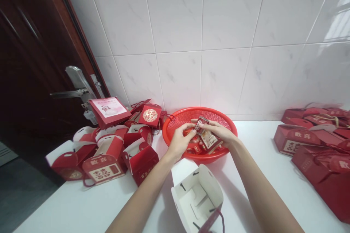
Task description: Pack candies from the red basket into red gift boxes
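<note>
Both hands are over a red plastic basket point(168, 136) that holds red-wrapped sweets point(195, 148). Between the fingers of my right hand point(220, 133) is a brown and cream snack packet point(210, 140), tilted, with a dark red wrapper end point(202, 121) above it. My left hand point(180, 139) is closed, thumb against fingers, close by the packet's left edge; what it pinches is hidden. In front of the basket an open gift box point(199, 196) shows its white inside, with nothing lying in it and a dark red cord at its near side.
Several red gift boxes point(105, 160) stand crowded on the left of the white table point(254, 160), some with open lids. More closed red boxes point(322, 167) are stacked on the right. A tiled wall point(177, 76) rises behind; a dark door point(32, 62) with a metal handle is at left.
</note>
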Tool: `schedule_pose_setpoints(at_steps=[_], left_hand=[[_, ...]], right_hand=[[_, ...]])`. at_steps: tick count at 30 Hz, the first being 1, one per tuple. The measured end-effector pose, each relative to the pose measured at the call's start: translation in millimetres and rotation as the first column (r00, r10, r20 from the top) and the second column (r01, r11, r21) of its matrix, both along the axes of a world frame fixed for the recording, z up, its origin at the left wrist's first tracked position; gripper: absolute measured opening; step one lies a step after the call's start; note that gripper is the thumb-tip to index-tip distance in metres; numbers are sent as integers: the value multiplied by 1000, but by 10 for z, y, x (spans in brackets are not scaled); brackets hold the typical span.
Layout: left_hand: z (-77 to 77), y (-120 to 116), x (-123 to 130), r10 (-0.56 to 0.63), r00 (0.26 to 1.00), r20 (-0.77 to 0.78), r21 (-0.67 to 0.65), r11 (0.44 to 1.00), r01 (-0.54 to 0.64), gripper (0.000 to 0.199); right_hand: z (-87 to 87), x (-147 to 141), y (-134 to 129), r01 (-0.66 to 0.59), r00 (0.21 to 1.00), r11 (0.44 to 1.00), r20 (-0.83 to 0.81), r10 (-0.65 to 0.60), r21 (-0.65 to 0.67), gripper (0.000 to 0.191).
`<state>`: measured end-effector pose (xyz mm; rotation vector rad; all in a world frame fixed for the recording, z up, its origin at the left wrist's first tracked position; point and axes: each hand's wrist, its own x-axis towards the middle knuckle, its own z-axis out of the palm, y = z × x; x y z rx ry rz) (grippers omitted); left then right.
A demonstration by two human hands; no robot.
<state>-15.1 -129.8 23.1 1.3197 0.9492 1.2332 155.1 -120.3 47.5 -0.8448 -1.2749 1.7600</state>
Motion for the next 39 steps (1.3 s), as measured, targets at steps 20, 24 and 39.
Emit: schedule_pose_setpoints(at_steps=[20, 24, 39], left_hand=[[-1, 26, -5, 33, 994, 108, -4, 999, -33, 36], [-12, 33, -19, 38, 993, 111, 15, 999, -40, 33], [132, -10, -11, 116, 926, 359, -196, 980, -46, 21]], right_hand=[[1, -49, 20, 87, 996, 996, 25, -87, 8, 43], [-50, -16, 51, 83, 997, 995, -7, -83, 55, 30], [-83, 39, 77, 27, 999, 984, -24, -23, 174, 49]])
